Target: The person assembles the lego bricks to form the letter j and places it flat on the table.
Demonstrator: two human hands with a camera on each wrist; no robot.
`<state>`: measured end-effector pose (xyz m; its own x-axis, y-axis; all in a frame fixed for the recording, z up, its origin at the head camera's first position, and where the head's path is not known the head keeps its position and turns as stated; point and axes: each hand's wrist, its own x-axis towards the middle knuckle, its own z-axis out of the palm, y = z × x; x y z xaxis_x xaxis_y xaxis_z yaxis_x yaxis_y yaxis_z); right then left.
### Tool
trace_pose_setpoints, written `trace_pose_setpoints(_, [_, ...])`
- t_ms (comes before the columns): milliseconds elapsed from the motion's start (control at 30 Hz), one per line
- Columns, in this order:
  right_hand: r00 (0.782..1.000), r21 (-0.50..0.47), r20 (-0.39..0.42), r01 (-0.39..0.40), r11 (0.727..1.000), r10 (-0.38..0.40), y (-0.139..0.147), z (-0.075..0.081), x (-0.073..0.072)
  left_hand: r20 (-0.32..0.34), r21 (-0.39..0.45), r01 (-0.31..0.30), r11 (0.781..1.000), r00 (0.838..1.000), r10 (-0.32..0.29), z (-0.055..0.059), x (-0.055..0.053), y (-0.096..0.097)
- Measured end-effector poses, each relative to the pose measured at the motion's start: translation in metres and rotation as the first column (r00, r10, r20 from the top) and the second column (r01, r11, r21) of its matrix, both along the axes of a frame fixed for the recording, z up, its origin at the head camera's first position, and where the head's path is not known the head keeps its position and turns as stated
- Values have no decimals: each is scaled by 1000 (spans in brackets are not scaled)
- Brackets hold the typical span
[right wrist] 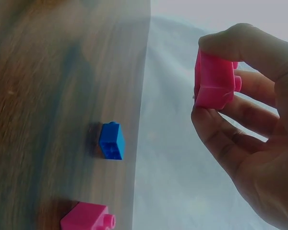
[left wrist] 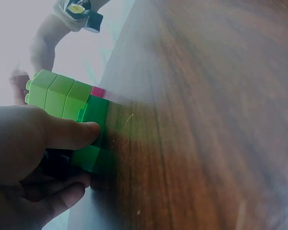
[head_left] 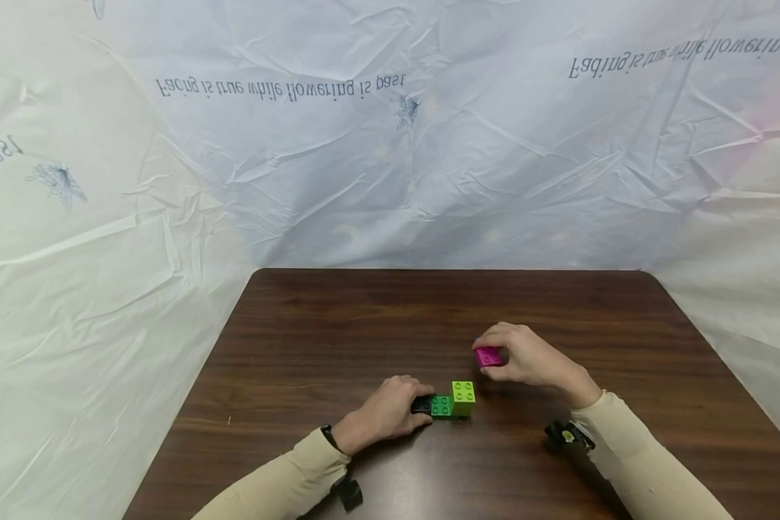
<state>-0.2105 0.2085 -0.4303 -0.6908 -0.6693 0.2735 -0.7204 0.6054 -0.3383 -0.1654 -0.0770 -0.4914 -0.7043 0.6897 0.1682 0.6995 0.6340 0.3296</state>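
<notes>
My left hand [head_left: 388, 409] grips the black and green end of a toy brick build that sits on the table. Its green bricks [head_left: 440, 406] lie low, with a black brick [left wrist: 56, 164] partly hidden by the fingers. At the right end rises a stack of lime bricks [left wrist: 60, 93]. To the right and farther back, my right hand [head_left: 526, 355] pinches a pink brick [right wrist: 215, 79] between thumb and fingers, above the table. In the right wrist view, a blue brick [right wrist: 112, 141] and another pink brick [right wrist: 85, 218] lie on the table.
The brown wooden table [head_left: 286, 318] has rounded far corners. Wrinkled white sheeting [head_left: 364, 173] with printed text hangs behind it and on both sides. Each wrist wears a strap with a small black camera [head_left: 568, 435].
</notes>
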Motion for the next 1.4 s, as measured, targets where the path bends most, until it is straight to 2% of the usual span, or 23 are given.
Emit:
trace_pose_setpoints(567, [999, -21, 52, 2, 1000, -1, -13, 12, 10, -8, 10, 7, 1000, 1000, -7, 0, -1, 0])
trace_pose_setpoints(967, [998, -49, -30, -64, 997, 63, -21, 13, 14, -2, 0, 7, 1000, 1000, -7, 1, -3, 0])
trace_pose_setpoints(1233, [996, -45, -27, -83, 996, 82, -24, 13, 19, 6, 0, -4, 1000, 1000, 4, 0, -3, 1])
trace_pose_setpoints(1400, [994, -49, 9, -106, 993, 107, -27, 13, 24, 16, -8, -5, 1000, 1000, 5, 0, 0, 2])
